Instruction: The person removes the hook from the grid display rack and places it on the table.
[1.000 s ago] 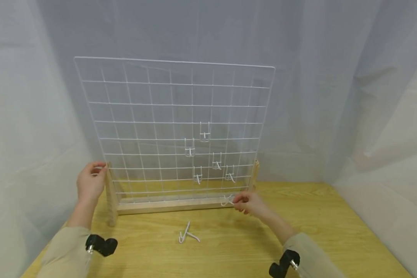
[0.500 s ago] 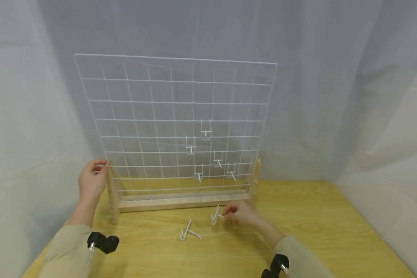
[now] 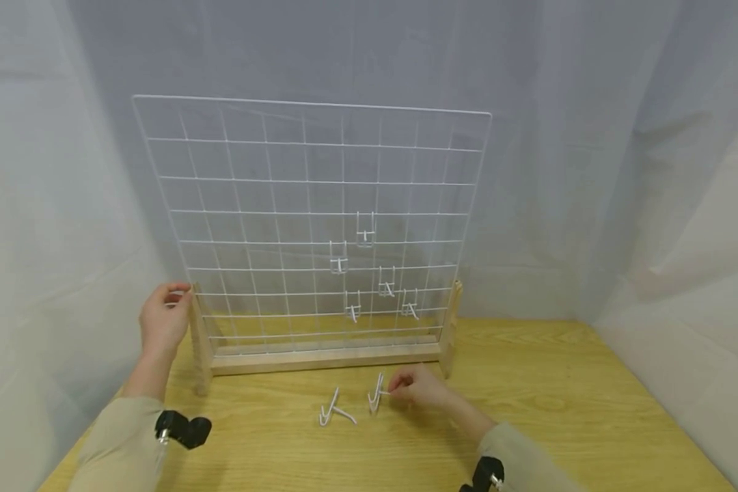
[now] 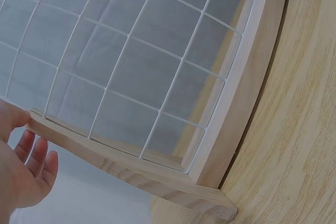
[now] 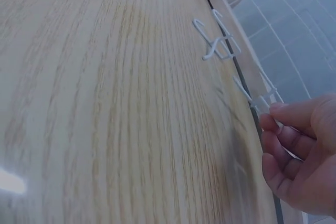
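Observation:
My left hand [image 3: 162, 320] holds the top of the left upright of a wooden stand [image 3: 199, 342], its fingertips right at the post's end. Standing in that base is a white wire grid panel [image 3: 270, 198]. Between thumb and fingertips, my right hand [image 3: 421, 388] pinches the arm of a white wire hook [image 3: 376, 395], low over the table in front of the stand. A second white hook [image 3: 332, 410] lies on the table just left of it. In the right wrist view the held hook [image 5: 257, 95] is partly covered by the fingers.
Several white hooks [image 3: 352, 313] hang on the lower right half of the grid. The wood-grain table [image 3: 559, 403] extends right and forward of the stand. Pale curtains [image 3: 590, 171] close off the back and sides.
My right hand has come down from near the stand's base toward the table, moving left and nearer with the hook. My left hand keeps its place on the post.

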`<state>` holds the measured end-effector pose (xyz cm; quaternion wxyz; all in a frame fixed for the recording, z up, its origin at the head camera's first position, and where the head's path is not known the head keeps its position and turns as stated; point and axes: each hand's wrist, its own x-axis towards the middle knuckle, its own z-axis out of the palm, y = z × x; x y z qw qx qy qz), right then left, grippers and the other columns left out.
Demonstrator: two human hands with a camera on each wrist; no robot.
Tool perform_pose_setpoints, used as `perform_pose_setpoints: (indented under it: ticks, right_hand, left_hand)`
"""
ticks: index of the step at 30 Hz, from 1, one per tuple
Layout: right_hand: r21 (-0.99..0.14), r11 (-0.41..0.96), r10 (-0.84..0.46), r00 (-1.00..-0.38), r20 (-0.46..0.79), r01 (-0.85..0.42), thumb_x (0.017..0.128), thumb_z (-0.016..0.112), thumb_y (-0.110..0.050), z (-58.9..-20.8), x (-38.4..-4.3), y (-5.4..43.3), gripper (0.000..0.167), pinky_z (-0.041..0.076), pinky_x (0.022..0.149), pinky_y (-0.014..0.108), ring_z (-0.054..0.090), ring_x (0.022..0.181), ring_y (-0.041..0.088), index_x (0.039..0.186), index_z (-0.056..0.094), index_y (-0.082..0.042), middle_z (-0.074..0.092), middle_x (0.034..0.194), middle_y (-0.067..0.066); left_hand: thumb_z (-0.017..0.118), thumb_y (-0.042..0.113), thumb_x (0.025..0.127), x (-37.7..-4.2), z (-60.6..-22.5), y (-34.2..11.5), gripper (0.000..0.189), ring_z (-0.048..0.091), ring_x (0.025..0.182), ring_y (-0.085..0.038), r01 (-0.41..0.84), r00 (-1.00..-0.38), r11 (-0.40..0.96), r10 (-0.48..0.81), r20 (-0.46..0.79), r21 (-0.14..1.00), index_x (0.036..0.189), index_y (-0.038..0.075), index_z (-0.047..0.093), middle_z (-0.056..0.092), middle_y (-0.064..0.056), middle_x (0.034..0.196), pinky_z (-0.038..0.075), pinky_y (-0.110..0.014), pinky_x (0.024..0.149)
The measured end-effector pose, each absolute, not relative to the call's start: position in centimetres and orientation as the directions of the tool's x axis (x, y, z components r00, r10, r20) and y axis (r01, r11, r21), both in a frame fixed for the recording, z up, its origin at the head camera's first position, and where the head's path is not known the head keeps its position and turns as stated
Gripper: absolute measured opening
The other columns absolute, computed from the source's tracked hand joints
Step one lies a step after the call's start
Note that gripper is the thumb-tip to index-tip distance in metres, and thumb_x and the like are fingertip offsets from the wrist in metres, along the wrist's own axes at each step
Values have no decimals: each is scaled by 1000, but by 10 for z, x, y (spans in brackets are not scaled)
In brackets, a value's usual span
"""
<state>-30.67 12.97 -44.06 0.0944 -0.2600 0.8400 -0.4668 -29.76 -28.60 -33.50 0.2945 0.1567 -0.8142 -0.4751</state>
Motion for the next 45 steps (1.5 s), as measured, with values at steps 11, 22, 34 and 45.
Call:
perform_pose_setpoints:
  ticks: [11,22,34,45]
  right_hand:
    - [-841,446,-521,-853,36,-308,78,65,3,-447,-303,125,6,43,51,22,50,62,13,84,64,4,61,74,9]
    - [-854,426,-524,-851,35,-298,78,64,5,-448,-302,124,6,42,50,22,49,60,11,84,64,5,60,71,6]
    - [-836,460,-530,-848,12,-299,79,65,3,-452,-305,123,5,43,50,21,50,58,10,84,65,3,58,70,2]
    - [-848,443,-537,-843,10,-292,78,66,2,-455,-307,125,7,43,53,21,51,60,9,85,65,3,59,71,1]
  left_hand:
    - [50,16,94,-296,-336,-286,25,44,71,-2,22,-778,508,-532,334,861,113,2,58,55,-9,96,38,-15,58]
    - [49,16,94,-296,-335,-286,26,43,69,0,26,-770,505,-540,339,863,113,1,58,53,-4,90,37,-15,57]
    - [50,19,94,-297,-335,-286,27,43,71,-1,32,-776,499,-534,337,866,113,2,57,53,-4,91,38,-15,58]
    - [50,19,94,-297,-335,-286,26,43,70,0,28,-772,506,-537,340,862,113,2,58,54,-4,91,37,-15,58]
